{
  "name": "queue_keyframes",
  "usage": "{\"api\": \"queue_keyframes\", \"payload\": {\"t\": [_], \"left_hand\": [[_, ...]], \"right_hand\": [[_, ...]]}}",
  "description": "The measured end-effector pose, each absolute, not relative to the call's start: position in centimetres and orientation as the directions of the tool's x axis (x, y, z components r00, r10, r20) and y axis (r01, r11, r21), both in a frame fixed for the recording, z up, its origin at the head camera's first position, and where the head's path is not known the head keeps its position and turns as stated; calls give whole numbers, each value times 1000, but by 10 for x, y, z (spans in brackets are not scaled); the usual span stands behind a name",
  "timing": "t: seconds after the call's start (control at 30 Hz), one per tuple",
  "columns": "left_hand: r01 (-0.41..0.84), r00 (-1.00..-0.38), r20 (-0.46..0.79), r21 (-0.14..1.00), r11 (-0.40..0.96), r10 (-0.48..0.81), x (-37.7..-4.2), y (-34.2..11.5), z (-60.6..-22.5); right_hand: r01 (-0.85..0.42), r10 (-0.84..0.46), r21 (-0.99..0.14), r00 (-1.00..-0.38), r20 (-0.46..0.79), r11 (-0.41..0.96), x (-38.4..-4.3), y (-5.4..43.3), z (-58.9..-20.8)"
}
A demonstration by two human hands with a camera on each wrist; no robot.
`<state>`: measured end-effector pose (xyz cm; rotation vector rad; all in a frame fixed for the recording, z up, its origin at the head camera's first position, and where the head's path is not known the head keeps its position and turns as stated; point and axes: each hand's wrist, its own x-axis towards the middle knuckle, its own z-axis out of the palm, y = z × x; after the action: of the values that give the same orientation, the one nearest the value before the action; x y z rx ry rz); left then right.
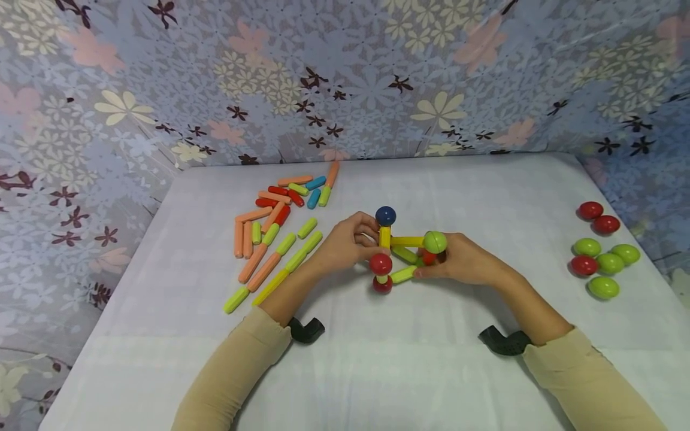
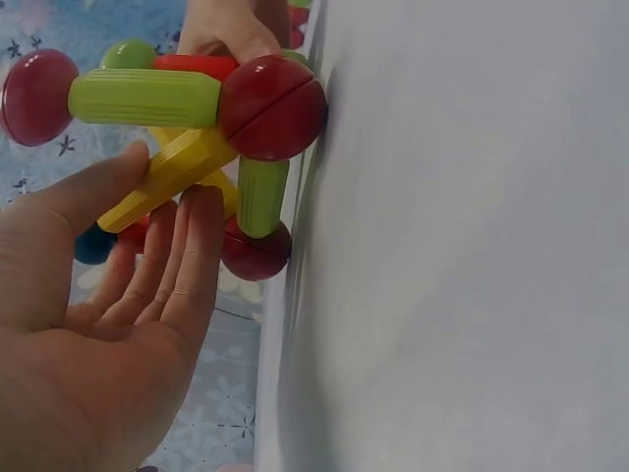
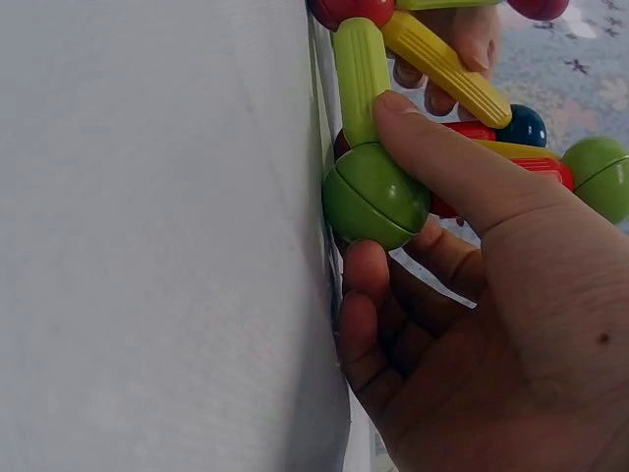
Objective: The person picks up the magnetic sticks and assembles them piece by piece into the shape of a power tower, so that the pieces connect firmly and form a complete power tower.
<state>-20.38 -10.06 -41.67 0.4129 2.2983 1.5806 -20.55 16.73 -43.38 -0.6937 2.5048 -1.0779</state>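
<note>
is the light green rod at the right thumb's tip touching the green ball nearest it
Touching: the right wrist view shows the light green rod meeting the green ball end-on, with no gap between them.

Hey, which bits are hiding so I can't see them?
Head view: the right hand has some fingers partly hidden behind the green ball.
Head view: the left sleeve and right sleeve are cut off by the bottom edge.
Left wrist view: the right hand is cut off by the top edge.
Right wrist view: two red balls are cut off by the top edge.
</note>
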Motion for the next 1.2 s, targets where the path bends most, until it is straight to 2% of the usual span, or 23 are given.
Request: {"api": "queue_keyframes", "payload": {"t": [0.1, 0.2, 0.43, 0.53, 0.67, 0.9, 1.2], "left_hand": [[47, -906, -92, 948, 315, 413, -204, -101, -417], [68, -903, -87, 938, 340, 421, -204, -102, -417], [137, -878, -71, 911, 390, 474, -202, -102, -421], [143, -864, -77, 910, 390, 497, -202, -104, -422], [135, -834, -119, 903, 409, 539, -203, -108, -419], [93, -751, -236, 887, 452, 617, -204, -113, -419], [157, -725, -229, 863, 480, 649, -205, -119, -419]], "right_hand": [[-302, -548, -740, -830, -106, 601, -206, 166, -434], [-309, -554, -738, -826, -105, 600, -205, 165, -434], [-315, -665, -782, -729, -164, 538, -204, 166, -432], [-285, -674, -791, -709, -207, 542, -204, 170, -430], [-263, -671, -792, -704, -233, 551, -205, 176, -428], [-281, -732, -839, -655, -187, 466, -206, 178, -427], [-336, -739, -794, -643, -200, 507, -208, 175, -428]]}}
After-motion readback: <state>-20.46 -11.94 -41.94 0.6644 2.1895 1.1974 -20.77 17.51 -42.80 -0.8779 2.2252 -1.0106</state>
